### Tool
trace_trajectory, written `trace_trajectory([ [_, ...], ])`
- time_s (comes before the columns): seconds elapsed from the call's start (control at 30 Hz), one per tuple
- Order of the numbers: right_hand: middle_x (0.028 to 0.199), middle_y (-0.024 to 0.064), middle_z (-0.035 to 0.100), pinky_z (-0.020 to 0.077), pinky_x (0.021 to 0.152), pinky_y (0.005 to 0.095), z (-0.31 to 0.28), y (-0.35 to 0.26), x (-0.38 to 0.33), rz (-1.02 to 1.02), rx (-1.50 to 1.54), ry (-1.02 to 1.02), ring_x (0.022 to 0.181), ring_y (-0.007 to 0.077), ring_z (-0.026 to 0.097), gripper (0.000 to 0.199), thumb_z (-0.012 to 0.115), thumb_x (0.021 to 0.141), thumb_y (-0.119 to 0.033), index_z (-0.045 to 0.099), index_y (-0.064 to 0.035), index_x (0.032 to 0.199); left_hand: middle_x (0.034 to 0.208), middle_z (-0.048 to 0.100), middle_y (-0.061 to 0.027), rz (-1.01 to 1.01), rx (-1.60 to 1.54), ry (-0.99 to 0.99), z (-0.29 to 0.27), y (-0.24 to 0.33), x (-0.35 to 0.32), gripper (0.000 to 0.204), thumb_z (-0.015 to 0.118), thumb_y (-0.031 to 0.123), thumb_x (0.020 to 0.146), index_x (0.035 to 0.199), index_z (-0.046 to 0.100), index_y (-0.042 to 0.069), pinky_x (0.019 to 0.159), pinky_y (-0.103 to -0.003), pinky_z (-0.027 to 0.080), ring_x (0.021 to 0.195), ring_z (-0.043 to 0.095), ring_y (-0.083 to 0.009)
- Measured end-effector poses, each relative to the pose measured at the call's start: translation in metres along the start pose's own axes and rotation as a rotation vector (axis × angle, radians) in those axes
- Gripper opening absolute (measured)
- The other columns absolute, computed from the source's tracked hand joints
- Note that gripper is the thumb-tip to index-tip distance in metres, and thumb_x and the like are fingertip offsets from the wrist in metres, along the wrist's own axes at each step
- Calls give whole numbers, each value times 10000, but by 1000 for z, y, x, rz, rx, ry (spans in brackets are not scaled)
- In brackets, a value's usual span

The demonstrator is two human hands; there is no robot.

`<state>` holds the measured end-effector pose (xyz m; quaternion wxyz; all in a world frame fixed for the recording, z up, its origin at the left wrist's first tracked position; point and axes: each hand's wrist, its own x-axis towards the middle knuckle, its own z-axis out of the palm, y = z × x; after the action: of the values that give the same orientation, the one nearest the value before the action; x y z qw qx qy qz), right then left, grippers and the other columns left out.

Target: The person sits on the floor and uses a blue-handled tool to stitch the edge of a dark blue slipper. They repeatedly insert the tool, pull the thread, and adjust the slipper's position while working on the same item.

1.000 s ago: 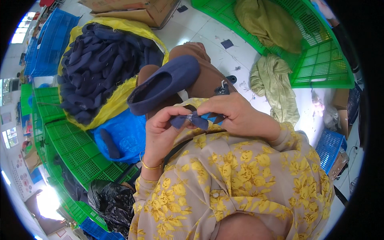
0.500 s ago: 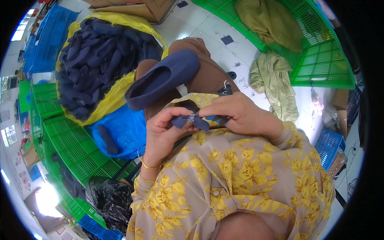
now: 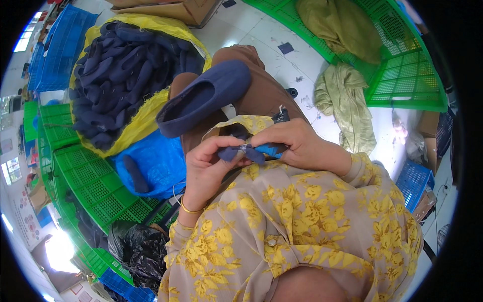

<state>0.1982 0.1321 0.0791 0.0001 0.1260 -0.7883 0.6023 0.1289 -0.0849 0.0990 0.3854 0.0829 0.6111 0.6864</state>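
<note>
My left hand (image 3: 209,166) and my right hand (image 3: 294,146) meet in front of my chest, both pinching a small dark blue fabric bow (image 3: 242,152) with a shiny middle piece. A blue-handled tool (image 3: 269,149) lies in my right fingers beside the bow. A dark blue slipper (image 3: 204,98) rests on my lap just beyond the hands, toe pointing up and right. A gold bangle (image 3: 187,209) circles my left wrist.
A yellow sack (image 3: 146,121) at the upper left holds several dark blue slippers (image 3: 121,70). A blue bag (image 3: 151,163) lies below it on green crates (image 3: 95,191). Olive cloth (image 3: 347,100) lies on the floor right, more in a green basket (image 3: 402,75). Black bag (image 3: 141,249) lower left.
The slipper on my lap has shifted slightly up and right. My hands stay together on the bow, fingers adjusting a little.
</note>
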Motion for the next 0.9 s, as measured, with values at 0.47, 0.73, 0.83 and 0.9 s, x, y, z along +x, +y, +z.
trace_trajectory([
  [0.47,898,101,656,493,699,323,8,5,-3,59,89,-66,802,292,649,262,541,816,49,569,-87,1038,943,686,-105,-12,-10,-23,1,-5,-2,167,625,-57,880,1046,643,-42,772,-270,563,824,672,-146],
  [0.73,845,120,641,481,699,347,5,4,-5,255,143,-169,771,263,643,258,537,882,-17,478,-74,1127,935,691,-94,-45,43,-7,3,-9,-2,172,640,-47,877,1048,653,-49,753,-249,561,817,671,-130],
  [0.83,838,112,646,485,714,351,8,7,-6,257,205,-144,784,238,650,248,517,948,-102,434,-78,1180,896,705,-104,-28,56,22,7,-9,-2,150,672,-12,872,1019,650,-29,714,-246,566,790,691,-145],
  [0.9,846,107,651,489,727,348,12,9,-8,242,231,-128,803,223,655,242,508,980,-167,425,-80,1190,907,699,-72,-36,104,21,6,-13,-3,148,669,-5,874,1021,667,-26,717,-220,540,788,664,-106],
])
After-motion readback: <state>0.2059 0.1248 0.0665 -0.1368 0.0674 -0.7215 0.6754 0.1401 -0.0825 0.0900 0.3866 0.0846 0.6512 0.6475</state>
